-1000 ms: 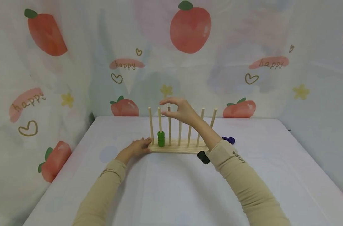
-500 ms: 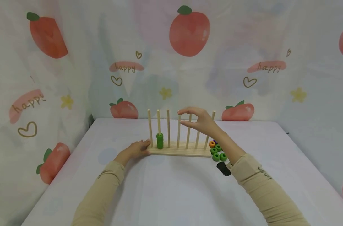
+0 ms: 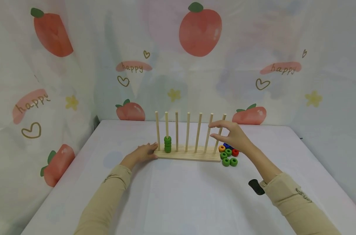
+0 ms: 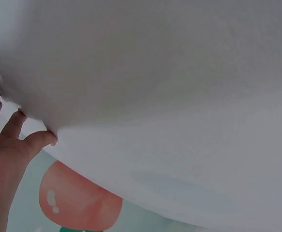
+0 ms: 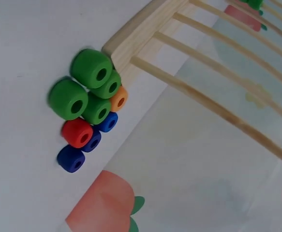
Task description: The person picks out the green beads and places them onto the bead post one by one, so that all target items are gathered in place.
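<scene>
Head view: left hand point(image 3: 141, 153), digits apart, touches grained wooden rack point(image 3: 186, 156); right hand point(image 3: 234, 135) gapes near round pegs point(image 3: 207, 140).

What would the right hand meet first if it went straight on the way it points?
Most likely the second peg from the right end of the rack: in the head view, the fingertips of the right hand line up with it. Depth is unclear; they might pass in front.

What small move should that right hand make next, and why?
Perhaps lower the right hand to a loose green bead: the hand looks empty, the bead lies beside the wooden peg rack, and stacked green beads leave bare peg above them.
</scene>
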The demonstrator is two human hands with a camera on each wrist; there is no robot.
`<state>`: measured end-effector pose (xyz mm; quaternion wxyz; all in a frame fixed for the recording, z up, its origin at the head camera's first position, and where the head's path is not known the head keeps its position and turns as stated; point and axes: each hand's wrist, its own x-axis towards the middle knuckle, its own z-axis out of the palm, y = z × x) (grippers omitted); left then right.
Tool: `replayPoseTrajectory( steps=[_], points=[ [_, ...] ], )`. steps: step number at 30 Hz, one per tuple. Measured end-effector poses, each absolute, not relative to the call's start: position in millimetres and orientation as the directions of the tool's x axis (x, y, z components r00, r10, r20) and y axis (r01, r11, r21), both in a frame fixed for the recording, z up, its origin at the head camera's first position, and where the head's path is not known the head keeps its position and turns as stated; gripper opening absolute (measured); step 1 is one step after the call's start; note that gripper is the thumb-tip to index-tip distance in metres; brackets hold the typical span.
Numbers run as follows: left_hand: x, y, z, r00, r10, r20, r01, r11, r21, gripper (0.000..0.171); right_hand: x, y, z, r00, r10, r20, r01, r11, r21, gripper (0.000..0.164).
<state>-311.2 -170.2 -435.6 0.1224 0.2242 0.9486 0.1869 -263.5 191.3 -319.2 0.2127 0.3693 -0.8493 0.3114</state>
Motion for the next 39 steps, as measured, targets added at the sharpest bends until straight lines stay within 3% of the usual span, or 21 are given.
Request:
replayPoseTrajectory(
  steps=[14, 28, 39],
  points=[
    [-313, -173, -437, -0.864, 0.486, -0.134, 0.395, 0.818, 0.419, 0.066, -257, 231, -350, -0.621, -0.502, 0.602, -0.764, 0.558, -0.323, 0.039],
    [-315, -175, -437, -0.853, 0.51, -0.111, 0.425, 0.802, 0.419, 0.066, -243, 259, -364, -0.73, -0.45, 0.513, -0.648, 0.694, -0.314, 0.034],
    [-312, -173, -437, -0.848, 0.518, -0.112, 0.429, 0.795, 0.429, 0.067, -232, 283, -388, -0.832, -0.452, 0.322, -0.551, 0.743, -0.381, 0.034]
  ],
)
